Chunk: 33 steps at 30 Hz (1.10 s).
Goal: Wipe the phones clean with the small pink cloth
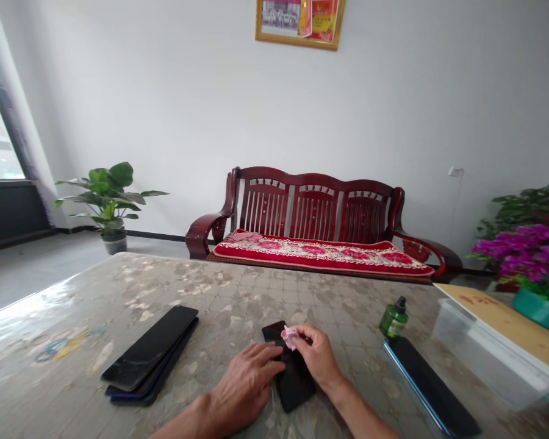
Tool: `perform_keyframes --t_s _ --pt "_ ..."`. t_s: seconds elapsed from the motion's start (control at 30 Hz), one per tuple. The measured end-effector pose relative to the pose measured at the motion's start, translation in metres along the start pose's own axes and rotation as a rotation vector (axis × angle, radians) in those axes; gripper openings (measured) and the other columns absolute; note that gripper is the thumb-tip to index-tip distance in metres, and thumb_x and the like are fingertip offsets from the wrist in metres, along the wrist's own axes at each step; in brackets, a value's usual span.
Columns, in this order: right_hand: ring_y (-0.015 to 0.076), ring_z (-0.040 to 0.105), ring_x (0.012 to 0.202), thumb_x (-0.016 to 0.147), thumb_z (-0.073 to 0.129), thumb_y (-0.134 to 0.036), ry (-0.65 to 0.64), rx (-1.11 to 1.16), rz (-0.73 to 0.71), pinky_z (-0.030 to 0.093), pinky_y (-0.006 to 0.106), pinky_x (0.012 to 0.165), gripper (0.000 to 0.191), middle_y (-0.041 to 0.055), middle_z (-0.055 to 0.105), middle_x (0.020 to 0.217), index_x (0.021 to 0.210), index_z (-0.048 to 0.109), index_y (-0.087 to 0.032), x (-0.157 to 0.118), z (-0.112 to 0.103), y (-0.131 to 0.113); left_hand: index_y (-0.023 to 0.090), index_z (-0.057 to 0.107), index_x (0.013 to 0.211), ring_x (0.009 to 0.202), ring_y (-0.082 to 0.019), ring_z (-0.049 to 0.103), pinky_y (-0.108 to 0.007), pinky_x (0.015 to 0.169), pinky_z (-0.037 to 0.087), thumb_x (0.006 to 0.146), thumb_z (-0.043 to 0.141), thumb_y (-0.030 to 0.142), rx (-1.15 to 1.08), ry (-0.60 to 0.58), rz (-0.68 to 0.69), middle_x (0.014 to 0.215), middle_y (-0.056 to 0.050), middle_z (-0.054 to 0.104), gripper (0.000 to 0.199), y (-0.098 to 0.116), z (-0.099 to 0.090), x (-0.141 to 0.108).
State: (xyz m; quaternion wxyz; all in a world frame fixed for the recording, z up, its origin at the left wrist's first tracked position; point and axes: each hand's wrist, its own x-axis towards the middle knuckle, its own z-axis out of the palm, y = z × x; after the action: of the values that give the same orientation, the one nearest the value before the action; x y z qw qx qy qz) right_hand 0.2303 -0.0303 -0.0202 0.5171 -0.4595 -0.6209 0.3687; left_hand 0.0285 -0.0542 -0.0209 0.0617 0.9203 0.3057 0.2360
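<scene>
A black smartphone [295, 383] lies face up on the table between my two hands. My left hand [251, 381] rests along its left side, with the fingers stretched out and their tips on the screen. Between the thumb and fingers of my right hand [319, 356] is a small crumpled pink cloth [290, 336], held over the upper part of the phone. My right hand partly covers the phone's right edge. To the left sits a fanned stack of dark phones [153, 347]. Another dark phone with a blue edge [430, 384] lies to the right.
A green bottle with a black cap [394, 318] stands right of my hands. Beyond it is a clear plastic box [489, 360] under a tan folder [507, 323], beside purple flowers [526, 250]. Colored rubber bands [66, 346] lie far left on the patterned tablecloth [219, 299].
</scene>
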Motion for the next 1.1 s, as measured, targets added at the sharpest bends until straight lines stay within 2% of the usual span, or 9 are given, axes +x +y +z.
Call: perform_keyframes --t_s 0.1,0.33,0.47,0.67,0.9,1.03,1.1 --pt "0.0218 0.064 0.073 0.081 0.067 -0.051 0.039 0.062 0.047 0.049 0.030 0.072 0.035 0.0064 0.073 0.079 0.085 0.077 -0.018 0.000 -0.002 0.001 0.027 0.061 0.122 0.128 -0.026 0.050 -0.044 0.108 0.042 0.063 0.048 0.001 0.038 -0.087 -0.038 0.138 -0.005 0.056 0.065 -0.004 -0.008 0.003" --pt "0.0231 0.065 0.075 0.081 0.067 -0.047 0.055 0.081 0.049 0.049 0.031 0.074 0.031 0.0056 0.072 0.074 0.084 0.077 -0.018 0.001 -0.001 0.004 0.022 0.057 0.130 0.129 -0.027 0.051 -0.042 0.110 0.041 0.073 0.050 0.002 0.113 -0.205 -0.078 0.142 -0.010 0.052 0.061 -0.012 -0.015 0.006" --pt "0.0238 0.066 0.077 0.079 0.068 -0.047 0.057 0.076 0.050 0.049 0.032 0.075 0.030 0.0062 0.073 0.076 0.084 0.077 -0.018 0.001 -0.001 0.003 0.020 0.048 0.139 0.135 -0.029 0.044 -0.046 0.110 0.040 0.075 0.051 -0.001 0.189 -0.295 -0.041 0.147 -0.012 0.048 0.068 -0.015 -0.016 0.007" --pt "0.0240 0.066 0.076 0.080 0.068 -0.047 0.012 0.085 0.057 0.050 0.031 0.074 0.029 0.0061 0.072 0.074 0.082 0.077 -0.019 0.000 -0.001 -0.003 0.026 0.039 0.144 0.133 -0.033 0.046 -0.049 0.103 0.045 0.077 0.055 -0.004 0.276 -0.360 0.051 0.146 -0.015 0.047 0.075 -0.020 -0.025 0.015" --pt "0.0247 0.067 0.077 0.077 0.070 -0.048 0.049 0.121 0.065 0.050 0.032 0.074 0.031 0.0068 0.073 0.077 0.083 0.077 -0.018 0.001 0.000 0.001 0.026 0.029 0.150 0.133 -0.036 0.045 -0.050 0.101 0.044 0.073 0.077 0.010 0.340 -0.481 0.147 0.149 -0.018 0.042 0.092 -0.028 -0.036 0.043" --pt "0.0240 0.065 0.075 0.078 0.069 -0.051 0.139 0.134 0.062 0.050 0.032 0.073 0.035 0.0072 0.073 0.078 0.082 0.076 -0.017 0.002 0.001 0.008 0.027 0.026 0.150 0.132 -0.034 0.045 -0.047 0.103 0.043 0.058 0.088 0.013 0.356 -0.535 0.195 0.151 -0.017 0.040 0.112 -0.031 -0.037 0.061" --pt "0.0234 0.064 0.075 0.078 0.068 -0.051 0.187 0.131 0.053 0.049 0.031 0.072 0.035 0.0070 0.073 0.078 0.083 0.076 -0.017 0.002 0.001 0.010 0.029 0.028 0.148 0.131 -0.032 0.047 -0.044 0.103 0.043 0.056 0.089 0.013 0.345 -0.525 0.211 0.148 -0.015 0.043 0.112 -0.031 -0.038 0.067"
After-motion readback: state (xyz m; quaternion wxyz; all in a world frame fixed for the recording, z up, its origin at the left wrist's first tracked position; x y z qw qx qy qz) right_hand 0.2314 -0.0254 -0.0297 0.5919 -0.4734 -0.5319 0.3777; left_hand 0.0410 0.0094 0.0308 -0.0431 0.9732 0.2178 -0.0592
